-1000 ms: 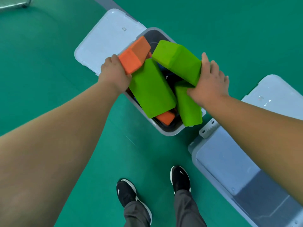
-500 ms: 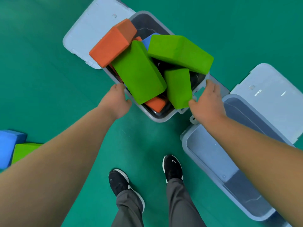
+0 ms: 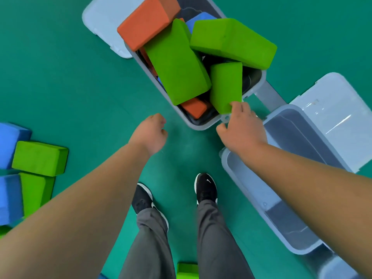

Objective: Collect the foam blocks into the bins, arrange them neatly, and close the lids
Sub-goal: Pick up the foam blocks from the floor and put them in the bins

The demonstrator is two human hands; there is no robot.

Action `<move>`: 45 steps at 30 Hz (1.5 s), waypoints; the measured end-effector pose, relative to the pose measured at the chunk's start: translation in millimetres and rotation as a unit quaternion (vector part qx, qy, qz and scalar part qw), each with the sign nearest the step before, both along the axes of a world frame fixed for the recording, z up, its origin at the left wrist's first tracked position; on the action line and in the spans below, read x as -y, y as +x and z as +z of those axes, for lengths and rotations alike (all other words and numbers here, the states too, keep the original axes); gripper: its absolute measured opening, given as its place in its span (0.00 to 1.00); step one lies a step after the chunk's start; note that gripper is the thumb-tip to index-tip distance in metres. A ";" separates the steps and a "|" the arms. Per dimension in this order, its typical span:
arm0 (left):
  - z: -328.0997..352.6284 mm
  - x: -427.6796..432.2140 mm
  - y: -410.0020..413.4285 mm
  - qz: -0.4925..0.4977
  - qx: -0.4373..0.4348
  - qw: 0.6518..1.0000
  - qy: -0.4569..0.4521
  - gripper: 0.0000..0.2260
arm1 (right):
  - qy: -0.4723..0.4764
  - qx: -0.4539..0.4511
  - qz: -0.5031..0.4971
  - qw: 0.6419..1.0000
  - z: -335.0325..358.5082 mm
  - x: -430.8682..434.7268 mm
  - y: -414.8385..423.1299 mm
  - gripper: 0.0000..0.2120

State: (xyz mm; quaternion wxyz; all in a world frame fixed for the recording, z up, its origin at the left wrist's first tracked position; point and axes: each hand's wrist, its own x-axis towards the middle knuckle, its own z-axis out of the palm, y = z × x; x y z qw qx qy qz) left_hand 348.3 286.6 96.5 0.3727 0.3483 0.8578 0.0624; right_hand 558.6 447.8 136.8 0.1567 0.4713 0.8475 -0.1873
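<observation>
The grey bin (image 3: 201, 125) ahead of me is heaped with foam blocks. An orange block (image 3: 147, 23) and two big green blocks (image 3: 177, 63) (image 3: 233, 41) stick out over its rim. A smaller green block (image 3: 225, 85) stands on end at the near corner. My right hand (image 3: 241, 127) is at that corner, its fingertips touching the block's lower end and its thumb spread over the rim. My left hand (image 3: 151, 133) hangs loosely curled above the floor, holding nothing. The bin's lid (image 3: 100, 23) lies open at the far left.
A second grey bin (image 3: 251, 198) stands at my right with nothing in it, its lid (image 3: 332, 117) folded back. Loose blue (image 3: 10, 141) and green blocks (image 3: 40, 158) are piled on the green floor at left. Another green block (image 3: 187, 270) lies between my legs.
Both hands have let go of the blocks and drawn back toward me. The left hand has come off the bin; the right stays at its near corner. My view has tilted down.
</observation>
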 end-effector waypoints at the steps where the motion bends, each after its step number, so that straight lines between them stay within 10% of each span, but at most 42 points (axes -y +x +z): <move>1: -0.2 3.5 -0.6 0.007 0.001 1.000 0.006 0.18 | 0.001 0.001 0.018 1.000 -1.0 6.0 -4.6 0.27; 24: -96.3 411.0 64.7 0.352 0.118 0.912 -0.176 0.17 | -0.110 0.126 0.424 0.890 -98.7 305.6 -143.9 0.19; 35: -122.0 642.0 154.7 0.438 0.229 0.853 -0.170 0.12 | -0.103 0.250 0.580 0.768 -141.5 563.0 -143.2 0.06; 45: -148.6 853.5 248.3 0.583 0.221 0.769 -0.142 0.11 | -0.072 0.261 0.708 0.652 -177.6 820.5 -103.9 0.19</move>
